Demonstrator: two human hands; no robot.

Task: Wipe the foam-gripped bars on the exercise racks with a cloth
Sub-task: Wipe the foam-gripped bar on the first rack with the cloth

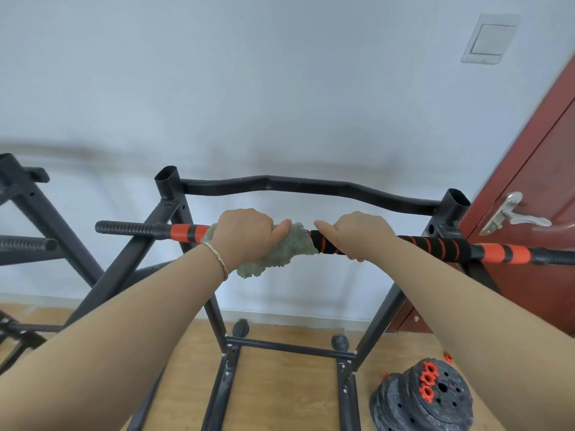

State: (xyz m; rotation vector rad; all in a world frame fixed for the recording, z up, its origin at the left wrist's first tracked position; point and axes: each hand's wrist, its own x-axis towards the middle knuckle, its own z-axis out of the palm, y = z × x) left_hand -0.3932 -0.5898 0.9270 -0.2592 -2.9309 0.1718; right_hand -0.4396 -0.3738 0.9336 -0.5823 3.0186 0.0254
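The nearer rack (169, 197) of two carries one foam-gripped bar (435, 244). The left hand (245, 231) clamps one cloth (280, 253) round it, and the right hand (364, 234) grips it directly. On the floor lie perhaps four weight plates (435, 399).

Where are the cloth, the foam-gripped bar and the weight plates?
cloth (270, 259): head view, its hanging lower fold.
foam-gripped bar (435, 245): head view, striped foam section.
weight plates (457, 402): head view, top plate's face.

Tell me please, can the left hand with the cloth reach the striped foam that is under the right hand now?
Probably not yet. The right hand grips the striped foam and covers that part; the left hand and its cloth can slide only up to it.
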